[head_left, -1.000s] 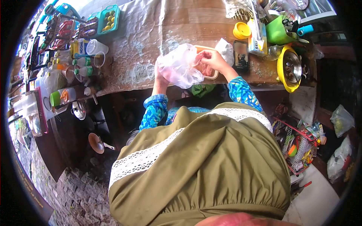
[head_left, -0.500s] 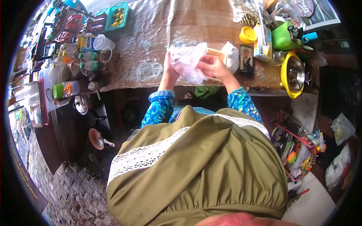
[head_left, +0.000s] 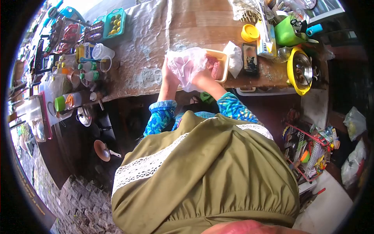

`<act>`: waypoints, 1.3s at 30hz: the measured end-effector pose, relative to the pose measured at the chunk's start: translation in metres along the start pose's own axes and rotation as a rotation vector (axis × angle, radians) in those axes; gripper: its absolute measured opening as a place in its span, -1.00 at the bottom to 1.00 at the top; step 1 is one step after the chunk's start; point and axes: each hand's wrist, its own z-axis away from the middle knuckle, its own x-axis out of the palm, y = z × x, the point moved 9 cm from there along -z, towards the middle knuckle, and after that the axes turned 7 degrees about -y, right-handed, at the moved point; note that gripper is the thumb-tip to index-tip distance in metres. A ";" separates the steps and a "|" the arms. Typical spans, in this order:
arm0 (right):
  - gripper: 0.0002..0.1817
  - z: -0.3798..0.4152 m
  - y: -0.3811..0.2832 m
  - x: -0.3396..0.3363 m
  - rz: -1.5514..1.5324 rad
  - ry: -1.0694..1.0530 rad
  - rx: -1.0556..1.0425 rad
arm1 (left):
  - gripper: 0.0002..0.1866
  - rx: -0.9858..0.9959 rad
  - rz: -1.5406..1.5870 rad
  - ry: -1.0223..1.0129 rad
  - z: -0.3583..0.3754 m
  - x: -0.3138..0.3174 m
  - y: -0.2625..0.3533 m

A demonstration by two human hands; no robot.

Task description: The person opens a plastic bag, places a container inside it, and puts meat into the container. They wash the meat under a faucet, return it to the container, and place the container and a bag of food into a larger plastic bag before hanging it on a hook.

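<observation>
A thin, whitish see-through plastic bag (head_left: 186, 64) is held up above the table's near edge. My left hand (head_left: 170, 77) grips its left side. My right hand (head_left: 203, 80) is at the bag's right side, its fingers hidden by the crumpled film, so whether they are closed does not show. Just right of the bag sits a cream rectangular tub (head_left: 223, 57) holding pinkish-red pieces (head_left: 214, 67) that look like meat. A white plastic bundle (head_left: 233, 58) lies against the tub's right side.
A phone-like black rectangle (head_left: 249, 58), a yellow container (head_left: 249, 33) and a yellow-rimmed metal bowl (head_left: 293, 58) stand to the right. Bottles (head_left: 90, 75) and a clear cup (head_left: 102, 51) crowd the left. A turquoise basket (head_left: 123, 21) of round fruit is farther back.
My right hand has moved from pinching the bag's upper right edge to lower at its side, fingers now hidden. The tub's reddish contents have come into view. The camera view has shifted slightly.
</observation>
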 end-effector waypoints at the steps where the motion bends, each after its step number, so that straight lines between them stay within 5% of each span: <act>1: -0.57 -0.002 0.002 0.000 -0.001 0.021 0.004 | -0.53 -0.002 0.041 -0.062 -0.001 0.004 -0.001; 4: -0.57 -0.010 0.007 -0.012 -0.020 0.066 0.001 | -0.58 0.059 -0.037 0.083 -0.008 0.001 0.003; 9: -0.57 -0.019 0.020 -0.057 -0.189 0.070 0.046 | -0.63 0.077 -0.036 0.037 -0.042 0.032 -0.003; 11: -0.58 -0.010 0.006 -0.078 -0.426 0.053 -0.099 | -0.63 0.047 0.013 -0.001 -0.051 0.038 -0.012; 14: -0.48 -0.007 0.019 -0.056 -0.431 -0.058 -0.031 | -0.58 -0.011 0.105 -0.087 -0.059 0.043 -0.027; 15: -0.39 -0.022 0.042 -0.031 -0.041 0.032 -0.118 | -0.55 -0.017 0.020 -0.035 -0.057 0.047 -0.031; 20: -0.36 -0.012 0.033 -0.032 -0.004 0.028 -0.027 | -0.46 -0.083 -0.087 -0.016 -0.053 0.051 -0.039; 23: -0.50 -0.007 0.032 -0.043 0.074 0.261 -0.229 | -0.46 0.018 -0.174 -0.017 -0.040 0.080 -0.015; 25: -0.42 -0.009 0.061 -0.022 -0.775 -0.021 -0.125 | -0.47 0.026 -0.159 -0.032 -0.039 0.077 -0.003; 26: -0.42 -0.006 0.061 -0.028 -0.775 -0.021 -0.125 | -0.49 0.035 -0.144 -0.048 -0.038 0.074 0.006; 28: -0.51 0.004 0.056 -0.021 -1.611 -0.243 0.170 | -0.50 0.067 -0.192 -0.034 -0.034 0.062 0.023; 29: -0.58 0.017 0.036 -0.039 -1.744 -0.271 0.212 | -0.51 0.062 -0.143 -0.014 -0.031 0.055 0.027; 32: -0.57 0.027 0.017 -0.056 -1.879 -0.572 -0.034 | -0.54 -0.023 -0.049 -0.121 -0.027 0.030 0.030; 35: -0.55 0.045 -0.007 -0.080 -1.827 -0.680 0.037 | -0.54 0.094 -0.116 -0.032 -0.007 0.019 0.040; 39: -0.57 0.037 0.012 -0.082 -1.491 -0.534 0.044 | -0.49 0.217 -0.243 -0.046 0.011 -0.004 0.059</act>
